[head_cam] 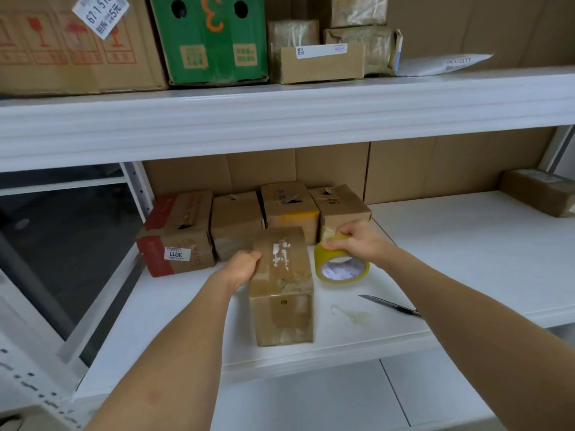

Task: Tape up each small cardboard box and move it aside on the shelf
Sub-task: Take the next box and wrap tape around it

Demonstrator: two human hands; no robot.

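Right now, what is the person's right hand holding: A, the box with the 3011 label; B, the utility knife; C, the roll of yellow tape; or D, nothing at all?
C: the right hand grips the top of the roll of yellow tape beside the box in front, while the utility knife lies untouched on the shelf.

Looks like a stockroom or parcel storeroom. White metal racking (280, 119) with perforated uprights, backed by flattened cardboard. Upper shelf crowded with cartons: a large brown carton (71, 48) stamped with red fragile marks, a green box (208, 38), taped parcels (323, 60) bearing shipping labels, a white mailer (445, 64). Lower shelf (451, 244) lined with small cardboard boxes (236, 222), one tagged with a label (177, 254) probably reading 3011. Tape roll (340, 265) and utility knife (390, 305) close at hand.
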